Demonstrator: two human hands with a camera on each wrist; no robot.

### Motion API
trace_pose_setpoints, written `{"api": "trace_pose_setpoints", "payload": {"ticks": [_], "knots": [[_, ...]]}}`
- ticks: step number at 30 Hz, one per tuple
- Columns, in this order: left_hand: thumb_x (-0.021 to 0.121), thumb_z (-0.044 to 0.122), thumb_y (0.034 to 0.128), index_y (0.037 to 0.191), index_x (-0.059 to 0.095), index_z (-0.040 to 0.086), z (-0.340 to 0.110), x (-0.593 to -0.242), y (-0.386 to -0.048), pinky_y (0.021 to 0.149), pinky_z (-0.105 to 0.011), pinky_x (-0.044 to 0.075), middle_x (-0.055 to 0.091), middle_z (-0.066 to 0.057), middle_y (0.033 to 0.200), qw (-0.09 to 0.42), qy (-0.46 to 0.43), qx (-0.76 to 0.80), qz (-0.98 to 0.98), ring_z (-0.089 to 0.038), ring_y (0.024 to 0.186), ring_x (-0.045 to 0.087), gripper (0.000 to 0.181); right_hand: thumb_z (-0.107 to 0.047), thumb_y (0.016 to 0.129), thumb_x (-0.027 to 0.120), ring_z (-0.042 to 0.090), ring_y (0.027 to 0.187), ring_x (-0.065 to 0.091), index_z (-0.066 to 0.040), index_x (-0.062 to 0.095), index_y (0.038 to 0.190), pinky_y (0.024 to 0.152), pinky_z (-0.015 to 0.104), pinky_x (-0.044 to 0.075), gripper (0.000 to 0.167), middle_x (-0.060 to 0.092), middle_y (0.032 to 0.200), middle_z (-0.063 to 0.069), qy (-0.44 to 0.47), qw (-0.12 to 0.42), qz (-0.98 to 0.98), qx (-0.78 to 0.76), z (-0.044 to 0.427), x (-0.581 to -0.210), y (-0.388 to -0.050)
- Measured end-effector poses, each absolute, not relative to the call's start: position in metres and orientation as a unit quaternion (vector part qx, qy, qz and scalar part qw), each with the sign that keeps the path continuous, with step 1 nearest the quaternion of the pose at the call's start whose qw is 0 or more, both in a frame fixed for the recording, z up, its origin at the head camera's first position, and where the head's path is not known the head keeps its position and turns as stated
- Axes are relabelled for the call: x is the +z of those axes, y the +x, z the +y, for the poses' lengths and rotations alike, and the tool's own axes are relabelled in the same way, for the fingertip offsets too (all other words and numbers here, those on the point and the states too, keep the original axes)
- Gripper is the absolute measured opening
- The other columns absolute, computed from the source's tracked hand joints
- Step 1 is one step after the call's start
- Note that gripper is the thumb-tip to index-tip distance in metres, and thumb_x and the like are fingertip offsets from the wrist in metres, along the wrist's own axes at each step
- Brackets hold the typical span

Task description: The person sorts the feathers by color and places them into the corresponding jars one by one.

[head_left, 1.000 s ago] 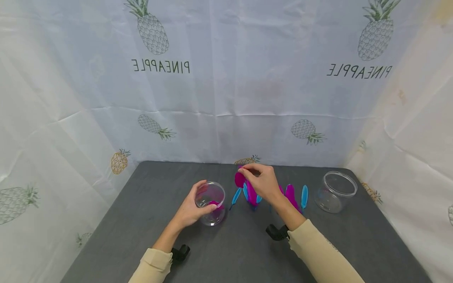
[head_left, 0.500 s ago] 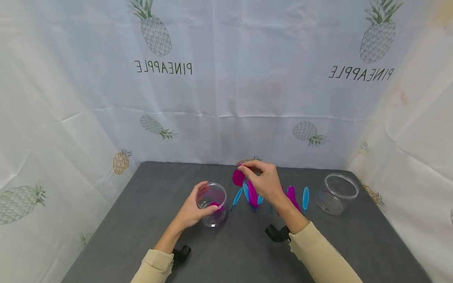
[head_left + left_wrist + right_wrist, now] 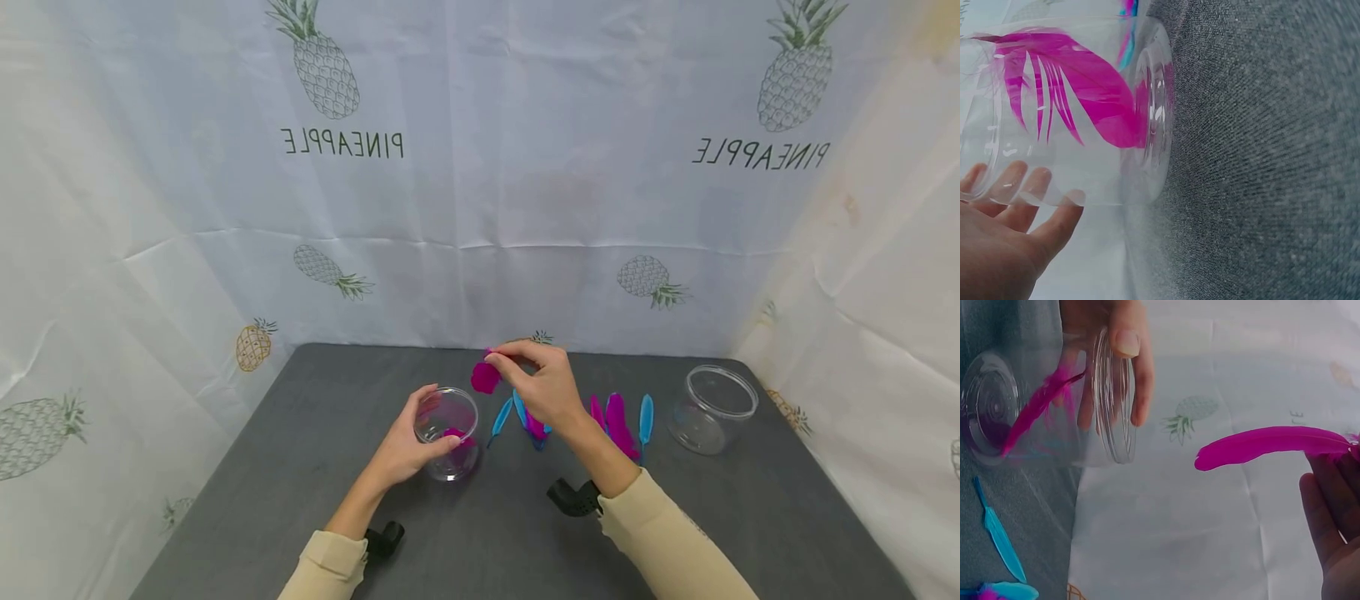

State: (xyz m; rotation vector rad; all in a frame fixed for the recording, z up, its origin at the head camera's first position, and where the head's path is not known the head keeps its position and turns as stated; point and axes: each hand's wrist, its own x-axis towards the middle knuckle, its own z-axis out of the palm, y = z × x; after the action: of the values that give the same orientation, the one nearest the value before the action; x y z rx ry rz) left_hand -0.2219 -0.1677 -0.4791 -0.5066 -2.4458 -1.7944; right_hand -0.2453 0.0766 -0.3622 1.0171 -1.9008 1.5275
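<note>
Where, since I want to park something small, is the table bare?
Bare table lies left of the left sleeve, between both sleeves, and right of the right sleeve, nearer than the unheld jar. It's crowded between that jar and the held jar, where loose feathers lie.

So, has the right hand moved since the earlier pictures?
Yes, the right hand has moved left in the head view, farther from the untouched jar.

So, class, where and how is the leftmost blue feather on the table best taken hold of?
Probably by pinching the bare quill of the leftmost blue feather between thumb and forefinger, from above on the near side. The feather lies low on the dark table, its slim quill pointing to the near side, while its broad vane end sits close to the neighbouring blue feather.
</note>
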Motion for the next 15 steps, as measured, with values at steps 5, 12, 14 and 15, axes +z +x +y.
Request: {"api": "trace_pose_setpoints", "payload": {"ticks": [5,12,14,15], "knots": [[0.085,0.027,0.0841,0.155,0.032,0.011,-0.167,-0.478,-0.223,0.117,-0.058,0.032,0.042,-0.020,0.153,0.029,-0.160,-0.570,-0.806,-0.034,0.143,0.040,0.090,0.019,0.082,0.071,0.034,0.075,0.070,0.012,0.073,0.092,0.073,0.032,0.061,0.012,0.073,0.086,0.022,0.377,0.246,-0.697,0.557,0.068,-0.359,-0.242],[0.084,0.030,0.0848,0.154,0.032,0.010,-0.168,-0.480,-0.224,0.116,-0.060,0.031,0.041,-0.018,0.154,0.031,-0.163,-0.568,-0.806,-0.036,0.143,0.039,0.089,0.010,0.087,0.073,0.029,0.084,0.073,0.005,0.076,0.097,0.079,0.033,0.061,0.011,0.075,0.092,0.016,0.374,0.223,-0.703,0.563,0.059,-0.372,-0.246],[0.084,0.030,0.0850,0.154,0.032,0.010,-0.169,-0.480,-0.224,0.116,-0.061,0.031,0.040,-0.018,0.155,0.031,-0.162,-0.567,-0.807,-0.036,0.143,0.039,0.089,0.006,0.088,0.074,0.026,0.085,0.073,0.003,0.076,0.098,0.079,0.034,0.061,0.011,0.076,0.093,0.013,0.378,0.218,-0.703,0.562,0.057,-0.376,-0.248],[0.084,0.030,0.0851,0.154,0.032,0.011,-0.169,-0.480,-0.224,0.116,-0.061,0.031,0.040,-0.018,0.155,0.031,-0.162,-0.567,-0.807,-0.036,0.144,0.039,0.089,0.005,0.089,0.074,0.025,0.084,0.073,0.002,0.077,0.098,0.079,0.034,0.061,0.010,0.076,0.093,0.013,0.380,0.217,-0.702,0.562,0.056,-0.377,-0.249]]}}
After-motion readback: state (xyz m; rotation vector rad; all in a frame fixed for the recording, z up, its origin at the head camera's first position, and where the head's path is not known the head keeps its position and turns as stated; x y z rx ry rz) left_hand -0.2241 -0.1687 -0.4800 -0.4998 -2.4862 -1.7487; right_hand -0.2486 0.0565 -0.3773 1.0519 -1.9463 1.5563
